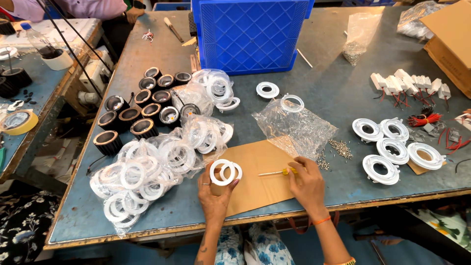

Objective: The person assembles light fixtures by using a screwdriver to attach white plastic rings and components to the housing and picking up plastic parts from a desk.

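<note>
Far left of the hands: bagged white plastic rings in a heap, w/ black round lamp housings behind, all untouched so far. Left hand grips a white ring pair over the brown cardboard sheet on the worktop. Right hand pinches a yellow-handled screwdriver, tip toward the rings. Loose screws just beyond it. Far right: five white ring assemblies laid out, prob. done; most stock looks left.
</note>
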